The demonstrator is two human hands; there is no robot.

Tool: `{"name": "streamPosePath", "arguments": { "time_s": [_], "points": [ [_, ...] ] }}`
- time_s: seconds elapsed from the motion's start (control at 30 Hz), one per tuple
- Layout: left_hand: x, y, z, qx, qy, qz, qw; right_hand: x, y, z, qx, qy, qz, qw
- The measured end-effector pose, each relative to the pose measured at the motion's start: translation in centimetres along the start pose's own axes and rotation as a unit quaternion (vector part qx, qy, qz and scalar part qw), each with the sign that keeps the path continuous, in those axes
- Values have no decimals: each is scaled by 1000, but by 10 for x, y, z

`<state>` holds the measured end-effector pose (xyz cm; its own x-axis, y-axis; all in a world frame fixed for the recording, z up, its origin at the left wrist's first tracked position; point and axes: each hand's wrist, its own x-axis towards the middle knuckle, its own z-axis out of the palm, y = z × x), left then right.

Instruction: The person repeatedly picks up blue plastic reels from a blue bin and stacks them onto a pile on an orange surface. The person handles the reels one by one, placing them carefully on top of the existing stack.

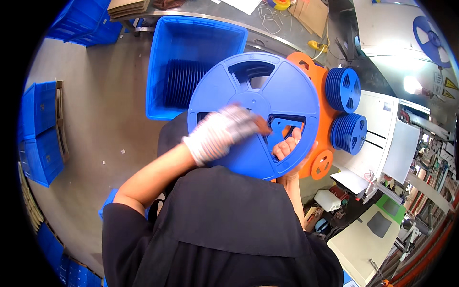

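Held up in front of my chest is a large blue plastic reel (291, 91), with wedge-shaped openings round its hub. Bare fingers of my right hand (288, 146) curl through its lower right opening and grip it. Over the lower left of its face passes my left hand (222, 129), in a striped white glove with bare fingertips. Motion smears those fingers, so their grip is unclear. More blue layers show through the openings, but I cannot tell whether they belong to a stack.
A blue crate (158, 81) ahead holds a row of dark blue reels (181, 86). Orange round-edged panels (325, 119) stand right, beside two stacks of blue reels (350, 91). A metal bench (229, 21) runs along the back; stacked blue crates (43, 138) stand at left.
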<state>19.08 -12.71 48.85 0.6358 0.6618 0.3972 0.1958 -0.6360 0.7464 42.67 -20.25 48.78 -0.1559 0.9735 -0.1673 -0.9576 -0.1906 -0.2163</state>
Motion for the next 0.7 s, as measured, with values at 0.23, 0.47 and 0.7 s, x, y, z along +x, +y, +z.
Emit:
{"name": "streamPosePath", "arguments": {
  "time_s": [0.23, 0.47, 0.7],
  "points": [
    [-86, -79, -61, 43, 112, -258, 959, 12, -16, 0, 42, 14, -13, 999],
    [-53, -19, -44, 235, -148, -180, 944, 64, -25, 17, 2, -7, 5, 1000],
    [-88, -28, -31, 113, -43, -158, 980, 96, -13, 58, -312, 166, -9, 935]
  ]
}}
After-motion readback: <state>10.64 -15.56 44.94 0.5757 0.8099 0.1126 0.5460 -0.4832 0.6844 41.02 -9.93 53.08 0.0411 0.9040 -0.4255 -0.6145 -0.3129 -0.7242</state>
